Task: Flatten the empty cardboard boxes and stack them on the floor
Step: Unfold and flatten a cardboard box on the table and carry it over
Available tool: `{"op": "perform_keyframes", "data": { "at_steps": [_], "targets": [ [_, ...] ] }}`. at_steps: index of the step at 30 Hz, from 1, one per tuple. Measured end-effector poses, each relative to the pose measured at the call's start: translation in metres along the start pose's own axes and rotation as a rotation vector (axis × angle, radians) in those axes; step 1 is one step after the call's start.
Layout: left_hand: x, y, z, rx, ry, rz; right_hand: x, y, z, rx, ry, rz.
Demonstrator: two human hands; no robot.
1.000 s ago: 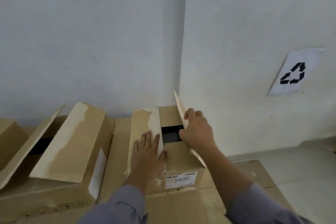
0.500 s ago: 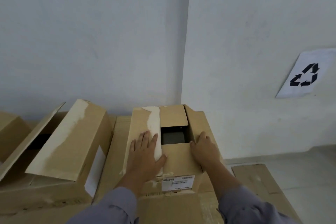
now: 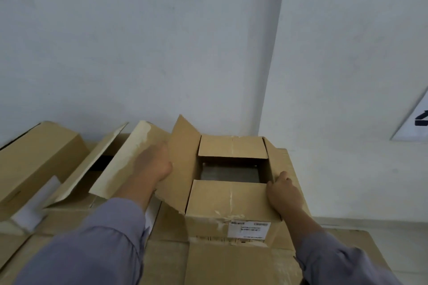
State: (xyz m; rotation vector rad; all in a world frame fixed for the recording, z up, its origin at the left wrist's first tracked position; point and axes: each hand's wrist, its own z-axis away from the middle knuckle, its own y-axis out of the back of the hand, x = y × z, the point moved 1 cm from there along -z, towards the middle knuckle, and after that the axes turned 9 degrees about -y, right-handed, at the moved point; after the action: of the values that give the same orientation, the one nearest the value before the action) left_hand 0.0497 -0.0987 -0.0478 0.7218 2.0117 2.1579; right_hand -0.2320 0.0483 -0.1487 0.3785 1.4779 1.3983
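The cardboard box (image 3: 231, 201) stands open-topped on flat cardboard in the wall corner, a white label on its front. Its near and far short flaps lie folded inward, with a dark gap between them. The box's left flap (image 3: 183, 159) stands raised. My left hand (image 3: 155, 164) holds it from the outer side, and the fingertips are hidden behind it. The right flap (image 3: 284, 159) hangs folded down outside the box. My right hand (image 3: 283, 192) rests on it, with fingers curled at the box's top right edge.
A second open box (image 3: 129, 164) with a tape-scarred flap lies right beside it on the left, and another box (image 3: 34, 159) lies further left. Flat cardboard (image 3: 231, 264) covers the floor under them. A recycling sign (image 3: 414, 122) hangs on the right wall.
My left hand went from pressing flat on the left flap to lifting it upright. The right flap has been folded down outside, with my right hand on it. The view moved closer.
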Motion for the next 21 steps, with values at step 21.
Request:
{"op": "perform_keyframes", "data": {
  "at_steps": [21],
  "targets": [
    [0.041, -0.119, 0.023, -0.110, -0.458, -0.219, -0.048, 0.015, -0.065, 0.116, 0.456, 0.056]
  ]
}}
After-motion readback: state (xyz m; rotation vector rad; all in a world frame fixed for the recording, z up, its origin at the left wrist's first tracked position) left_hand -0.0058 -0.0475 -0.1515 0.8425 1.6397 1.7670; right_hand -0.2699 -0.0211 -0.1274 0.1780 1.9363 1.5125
